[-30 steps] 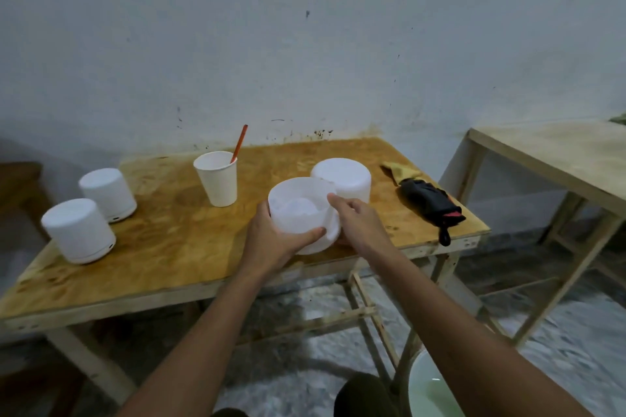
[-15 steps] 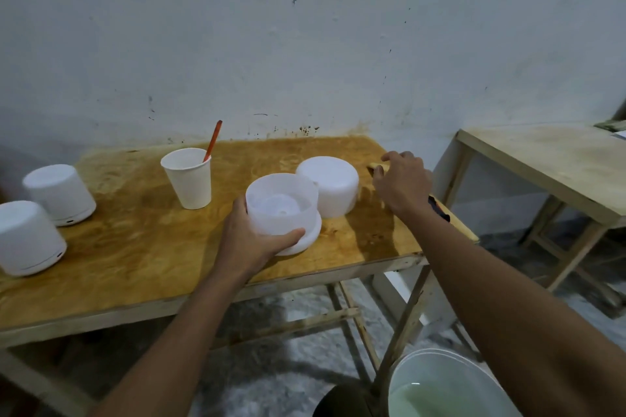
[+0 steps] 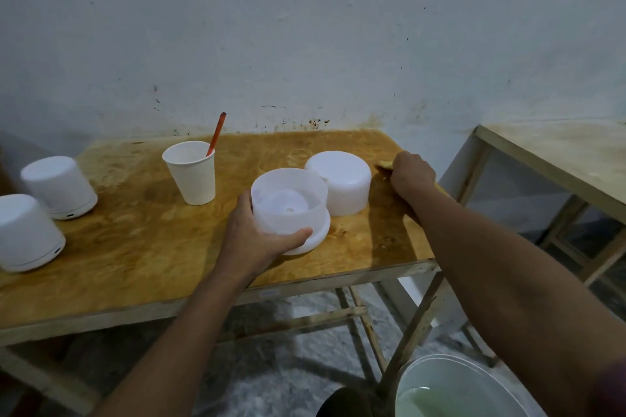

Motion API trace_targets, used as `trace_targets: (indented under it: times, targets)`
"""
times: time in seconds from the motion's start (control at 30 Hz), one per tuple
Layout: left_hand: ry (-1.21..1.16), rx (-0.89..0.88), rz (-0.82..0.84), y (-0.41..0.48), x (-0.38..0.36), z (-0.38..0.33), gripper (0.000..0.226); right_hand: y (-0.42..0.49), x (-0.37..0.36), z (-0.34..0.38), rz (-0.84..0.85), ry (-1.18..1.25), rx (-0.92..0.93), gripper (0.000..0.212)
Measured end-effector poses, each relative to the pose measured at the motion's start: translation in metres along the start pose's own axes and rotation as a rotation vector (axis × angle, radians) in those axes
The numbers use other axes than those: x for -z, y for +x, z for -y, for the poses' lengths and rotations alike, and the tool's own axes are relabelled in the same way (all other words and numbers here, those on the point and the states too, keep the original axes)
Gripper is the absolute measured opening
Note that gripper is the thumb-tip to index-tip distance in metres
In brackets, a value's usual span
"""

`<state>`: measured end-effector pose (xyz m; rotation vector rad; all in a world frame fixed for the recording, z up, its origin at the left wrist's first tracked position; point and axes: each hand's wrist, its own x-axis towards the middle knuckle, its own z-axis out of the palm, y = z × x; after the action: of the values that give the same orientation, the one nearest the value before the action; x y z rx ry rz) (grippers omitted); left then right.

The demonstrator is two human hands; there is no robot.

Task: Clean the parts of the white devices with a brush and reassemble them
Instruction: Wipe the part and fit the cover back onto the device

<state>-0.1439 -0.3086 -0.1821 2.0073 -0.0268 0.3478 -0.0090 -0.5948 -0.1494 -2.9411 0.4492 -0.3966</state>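
Left hand (image 3: 257, 240) holds the open device base (image 3: 289, 203) at the table's (image 3: 135, 247) near centre, thumb curled across its front wall, fingers wrapped round the back; removed white cover (image 3: 342, 181) touching it at 2 o'clock; right hand (image 3: 411, 174) at 3 o'clock by the table edge, fingers curled down over a yellow cloth (image 3: 384, 164), palm hides the rest; paper cup (image 3: 193, 173) with orange-handled brush (image 3: 216, 132) at 10 o'clock; two closed white devices (image 3: 59, 186) well apart at 9 o'clock; bucket (image 3: 457, 389) of pale liquid on the floor at 5 o'clock; second table (image 3: 559, 159) at 3 o'clock.
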Motion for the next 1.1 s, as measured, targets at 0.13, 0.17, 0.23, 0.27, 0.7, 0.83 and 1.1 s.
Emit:
trace_targets:
  times: [0.13,0.17,0.23,0.27,0.7,0.83,1.1]
  targets:
    - [0.009,0.011,0.009,0.0,0.001,0.0,0.118,0.005,0.005,-0.004,-0.174,0.255,0.01,0.027]
    - [0.008,0.013,0.013,0.001,0.001,0.0,0.118,0.004,0.01,-0.003,-0.211,0.35,0.007,0.029]
    - [0.005,0.013,0.019,0.0,0.001,0.001,0.117,-0.002,0.026,0.002,-0.291,0.545,0.03,0.027]
    - [0.004,0.011,0.021,0.0,0.002,0.001,0.116,-0.007,0.035,0.006,-0.334,0.628,0.07,0.027]
    - [-0.043,-0.039,0.089,-0.014,0.038,0.009,0.11,-0.136,0.088,0.103,-0.057,0.263,1.016,0.03]
    - [-0.064,-0.035,0.121,-0.016,0.05,0.014,0.11,-0.147,0.088,0.137,-0.004,0.053,1.005,0.032]
    - [-0.033,-0.022,0.175,-0.006,0.049,0.019,0.118,-0.14,0.085,0.159,0.434,-0.11,0.902,0.04]
